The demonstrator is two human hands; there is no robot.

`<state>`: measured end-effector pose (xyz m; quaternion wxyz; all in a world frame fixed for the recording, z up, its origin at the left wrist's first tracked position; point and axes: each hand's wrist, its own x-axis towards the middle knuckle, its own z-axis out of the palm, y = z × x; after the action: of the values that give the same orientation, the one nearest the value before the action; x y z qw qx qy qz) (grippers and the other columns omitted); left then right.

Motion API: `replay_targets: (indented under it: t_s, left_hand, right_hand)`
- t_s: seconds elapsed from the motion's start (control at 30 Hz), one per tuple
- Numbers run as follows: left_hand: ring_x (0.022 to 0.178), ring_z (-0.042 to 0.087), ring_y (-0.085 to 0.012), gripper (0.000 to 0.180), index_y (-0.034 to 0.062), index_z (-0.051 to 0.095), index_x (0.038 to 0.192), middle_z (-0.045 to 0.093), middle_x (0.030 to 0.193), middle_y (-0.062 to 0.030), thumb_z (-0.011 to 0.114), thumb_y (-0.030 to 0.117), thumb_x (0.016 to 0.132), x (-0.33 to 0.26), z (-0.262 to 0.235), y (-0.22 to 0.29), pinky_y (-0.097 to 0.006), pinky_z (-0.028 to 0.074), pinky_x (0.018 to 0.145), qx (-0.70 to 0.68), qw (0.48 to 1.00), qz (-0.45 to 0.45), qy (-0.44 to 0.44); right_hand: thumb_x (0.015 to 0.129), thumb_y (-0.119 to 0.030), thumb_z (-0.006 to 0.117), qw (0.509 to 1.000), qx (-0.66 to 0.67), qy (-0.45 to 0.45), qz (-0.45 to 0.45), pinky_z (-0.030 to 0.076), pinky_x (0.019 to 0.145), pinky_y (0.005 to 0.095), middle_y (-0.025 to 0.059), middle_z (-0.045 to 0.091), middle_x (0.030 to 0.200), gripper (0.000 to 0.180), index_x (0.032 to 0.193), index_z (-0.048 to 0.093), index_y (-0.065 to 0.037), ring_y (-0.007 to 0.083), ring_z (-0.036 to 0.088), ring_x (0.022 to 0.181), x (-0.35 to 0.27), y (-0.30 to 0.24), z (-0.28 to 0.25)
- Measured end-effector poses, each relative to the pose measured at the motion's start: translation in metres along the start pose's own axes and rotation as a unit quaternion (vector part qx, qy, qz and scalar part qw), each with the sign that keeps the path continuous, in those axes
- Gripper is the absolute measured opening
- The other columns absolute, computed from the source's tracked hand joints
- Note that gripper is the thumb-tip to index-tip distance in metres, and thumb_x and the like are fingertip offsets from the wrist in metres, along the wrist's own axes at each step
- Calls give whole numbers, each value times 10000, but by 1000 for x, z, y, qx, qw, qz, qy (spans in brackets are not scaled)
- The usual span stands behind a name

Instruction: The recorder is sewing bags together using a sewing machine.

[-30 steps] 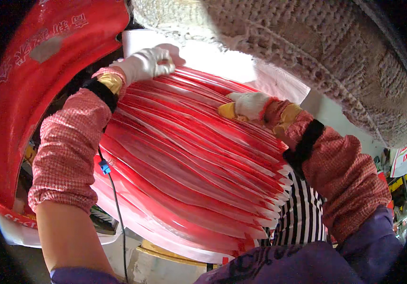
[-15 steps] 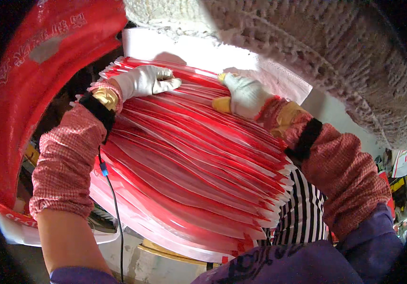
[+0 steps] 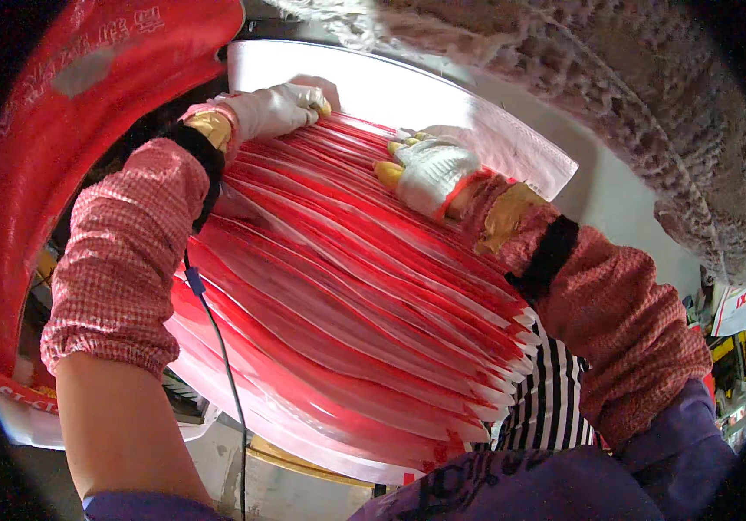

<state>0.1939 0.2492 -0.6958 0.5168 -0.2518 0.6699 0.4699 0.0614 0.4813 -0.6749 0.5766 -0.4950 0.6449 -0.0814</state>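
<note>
A large fanned stack of red-and-white plastic sheets [image 3: 321, 339] lies in front of me, its many layered edges running from upper left to lower right. My left hand [image 3: 279, 111], in a white glove with yellowish fingertips, is at the stack's far left edge, its fingers curled down on the sheets there. Further right, my gloved right hand [image 3: 435, 172] bends over the far part of the stack, thumb and fingertips close together on the sheet edges. How many sheets either hand pinches is hidden. Pink checked sleeves with black bands cover both forearms.
Behind the stack rises a white panel [image 3: 338, 74]. A big red plastic sack [image 3: 130, 113] fills the left side, and rough grey-brown fabric [image 3: 616, 104] hangs at the upper right. Black-and-white striped cloth [image 3: 555, 391] is at the right. A black cable [image 3: 232, 382] dangles by my left arm.
My left hand has moved up to the stack's far edge, and its fingers have curled in. My right hand has shifted slightly left, its thumb closer to the fingers.
</note>
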Motion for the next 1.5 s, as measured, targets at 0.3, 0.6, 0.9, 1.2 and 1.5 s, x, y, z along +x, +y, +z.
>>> replay_targets:
  t_s: [0.3, 0.6, 0.9, 1.2, 1.5]
  left_hand:
    - [1073, 566, -281, 284, 97, 563, 1179, 607, 1162, -124, 524, 132, 900, 6, 1, 7, -344, 415, 962, 167, 983, 59, 50]
    - [1046, 580, -302, 289, 120, 582, 1161, 621, 1123, -137, 505, 278, 931, 5, 8, 10, -370, 432, 924, 114, 991, 68, 16]
    - [927, 622, -201, 297, 95, 602, 1144, 665, 1003, -105, 581, 269, 904, -55, -42, 39, -336, 470, 842, 154, 983, -23, 100]
    - [971, 608, -286, 296, 15, 569, 1144, 627, 1082, -139, 541, 189, 907, -292, 5, 98, -372, 462, 853, 329, 851, 89, 399]
    - [918, 593, -248, 280, 142, 554, 1001, 625, 1035, -76, 602, 366, 841, -423, 175, 61, -399, 473, 809, 20, 950, -22, 312]
  right_hand:
    - [873, -465, 446, 998, -20, -49, 20, 490, 819, 408, 256, 619, 1001, 572, 1041, 610, 57, 371, 611, 931, 0, -10, -25]
    - [878, -387, 628, 845, 514, -112, 98, 383, 972, 278, 96, 590, 1183, 551, 1271, 509, -19, 150, 506, 1106, 38, 40, 3]
    - [887, -328, 616, 907, 381, -78, -162, 455, 863, 282, 50, 622, 1040, 450, 1233, 548, -48, 113, 557, 966, 31, 110, 10]
    - [895, -289, 583, 936, 286, -176, -109, 470, 837, 292, 65, 630, 1023, 381, 1211, 563, -76, 134, 573, 927, 79, 89, 6]
    - [904, -250, 551, 964, 147, -216, -52, 486, 811, 302, 81, 638, 1007, 321, 1190, 577, -105, 155, 590, 888, 199, -58, 30]
